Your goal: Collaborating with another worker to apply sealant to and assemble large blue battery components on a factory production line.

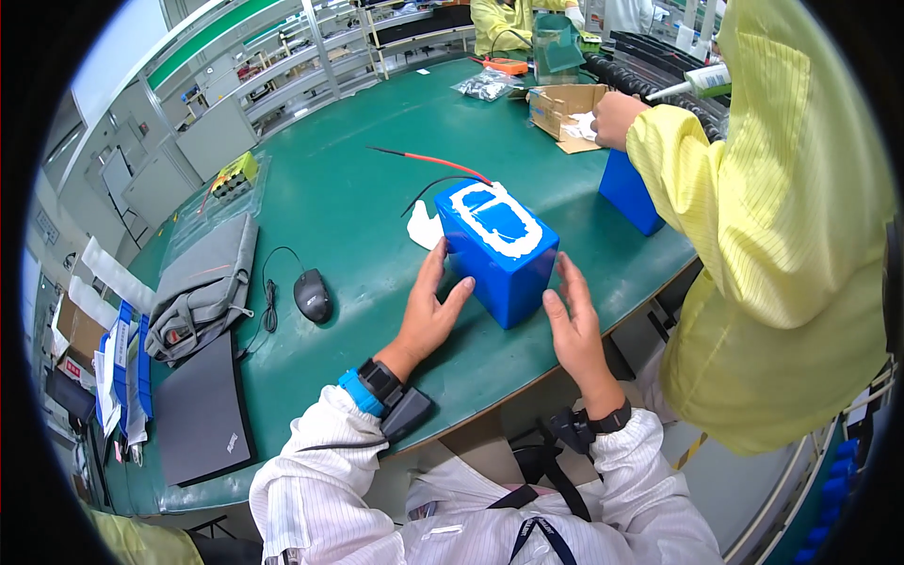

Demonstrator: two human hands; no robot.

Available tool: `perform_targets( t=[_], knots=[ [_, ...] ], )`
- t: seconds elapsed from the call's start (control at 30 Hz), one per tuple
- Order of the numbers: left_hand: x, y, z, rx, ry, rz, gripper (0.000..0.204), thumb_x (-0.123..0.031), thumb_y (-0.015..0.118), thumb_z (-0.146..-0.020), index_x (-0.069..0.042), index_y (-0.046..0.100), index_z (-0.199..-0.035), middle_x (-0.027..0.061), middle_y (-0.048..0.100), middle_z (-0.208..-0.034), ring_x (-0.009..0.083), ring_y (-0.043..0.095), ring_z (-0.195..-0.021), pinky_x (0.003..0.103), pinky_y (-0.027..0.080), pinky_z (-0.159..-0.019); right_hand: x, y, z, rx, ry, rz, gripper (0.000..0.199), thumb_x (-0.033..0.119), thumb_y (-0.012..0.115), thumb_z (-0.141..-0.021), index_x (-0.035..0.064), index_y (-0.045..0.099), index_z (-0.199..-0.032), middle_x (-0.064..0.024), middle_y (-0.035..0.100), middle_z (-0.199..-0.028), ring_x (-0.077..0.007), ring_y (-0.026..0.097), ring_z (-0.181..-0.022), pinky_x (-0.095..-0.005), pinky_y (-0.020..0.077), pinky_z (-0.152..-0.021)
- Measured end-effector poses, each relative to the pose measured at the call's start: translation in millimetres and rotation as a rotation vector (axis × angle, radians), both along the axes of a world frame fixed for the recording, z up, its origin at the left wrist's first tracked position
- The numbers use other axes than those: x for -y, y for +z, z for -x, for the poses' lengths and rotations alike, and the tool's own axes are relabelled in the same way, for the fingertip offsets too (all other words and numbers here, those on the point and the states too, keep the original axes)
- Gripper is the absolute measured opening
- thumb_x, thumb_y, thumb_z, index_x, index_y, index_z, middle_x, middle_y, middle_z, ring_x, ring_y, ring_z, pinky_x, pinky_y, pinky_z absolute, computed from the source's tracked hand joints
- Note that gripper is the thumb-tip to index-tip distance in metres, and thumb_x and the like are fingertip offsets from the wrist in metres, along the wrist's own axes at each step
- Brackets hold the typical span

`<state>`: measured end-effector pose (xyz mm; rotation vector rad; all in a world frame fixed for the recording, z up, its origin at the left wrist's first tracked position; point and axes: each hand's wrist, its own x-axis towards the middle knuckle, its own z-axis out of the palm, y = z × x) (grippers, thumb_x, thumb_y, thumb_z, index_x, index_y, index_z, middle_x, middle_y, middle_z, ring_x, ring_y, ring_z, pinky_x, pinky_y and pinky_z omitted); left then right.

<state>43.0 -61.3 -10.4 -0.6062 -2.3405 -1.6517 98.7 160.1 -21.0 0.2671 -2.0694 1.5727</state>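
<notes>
A blue box-shaped battery pack (513, 282) stands upright on the green table in front of me. White paste in a loop lies on its top, and a red wire (424, 157) and a black wire (435, 185) come out at its far edge. My left hand (433, 306) is at the pack's left side with fingers stretched and thumb apart. On the right side, my right hand (576, 325) is also open, fingers extended beside the pack. Whether the fingertips touch it I cannot tell. Crumpled white tissue (426, 227) sits just behind my left fingertips.
To the left are a black mouse (313, 296), a grey bag (202, 292) and a closed laptop (205, 411). On the right, a co-worker's yellow sleeve (683, 155) reaches past another blue pack (631, 193) and a cardboard box (565, 108). A white-nozzled tube (706, 80) is close by.
</notes>
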Motion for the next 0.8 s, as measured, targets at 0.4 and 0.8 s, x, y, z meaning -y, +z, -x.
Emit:
perform_targets(
  t=[0.4, 0.8],
  knots=[
    [17, 2, -2, 0.369, -0.316, -0.242, 0.1, -0.029, 0.093, -0.068, -0.001, 0.037, -0.147, 0.0153, 0.049, -0.146, 0.0256, 0.047, -0.134, 0.04, 0.035, -0.114, 70, 4, -74, -0.029, 0.212, -0.192, 0.079, 0.024, 0.071, -0.09, -0.009, 0.032, -0.15, -0.033, 0.026, -0.157, -0.0473, 0.039, -0.139, -0.0469, 0.036, -0.112],
    [-6, 19, -31, -0.115, 0.119, -0.055, 0.101, -0.035, 0.095, -0.062, -0.001, 0.039, -0.138, 0.0185, 0.057, -0.13, 0.0287, 0.054, -0.126, 0.04, 0.042, -0.106, 3, 15, -26, -0.005, -0.034, -0.218, 0.046, 0.013, 0.063, -0.095, -0.007, 0.053, -0.135, -0.0243, 0.05, -0.144, -0.0376, 0.052, -0.13, -0.0423, 0.0403, -0.109]
  ],
)
